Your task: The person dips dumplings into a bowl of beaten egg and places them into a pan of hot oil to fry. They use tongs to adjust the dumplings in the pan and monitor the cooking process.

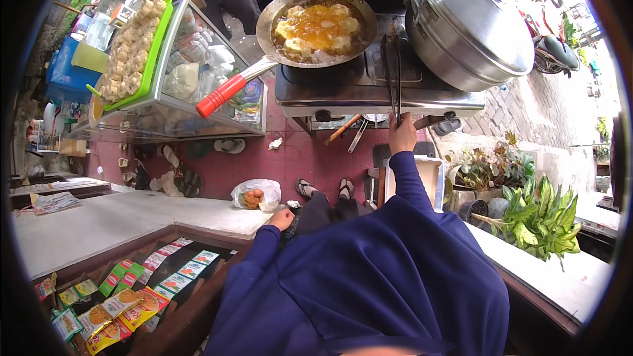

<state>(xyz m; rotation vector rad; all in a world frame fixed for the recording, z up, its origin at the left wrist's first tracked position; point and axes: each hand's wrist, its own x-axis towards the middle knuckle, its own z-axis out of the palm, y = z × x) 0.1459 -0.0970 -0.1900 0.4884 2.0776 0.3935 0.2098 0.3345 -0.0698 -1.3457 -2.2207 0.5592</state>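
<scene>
My right hand [403, 134] grips the handle end of long dark metal tongs [391, 71], which reach over the front of the stove. My left hand [282, 219] is low beside my leg, near the white ledge, with its fingers curled; what lies under them is hidden. Just beyond it, a white plastic bag [259, 189] holds brown fried food [252, 199]. On the left burner of the gas stove [321, 91] stands a metal wok [267, 27] with a red handle [221, 95]. Pale food pieces [316, 27] fry in bubbling oil inside it.
A large lidded metal steamer pot [460, 34] covers the stove's right side. Left stands a glass display case [198, 74], topped by a green tray [157, 54] of beige food pieces [131, 52]. Another person [232, 2] stands behind. Potted plants [541, 222] are at right.
</scene>
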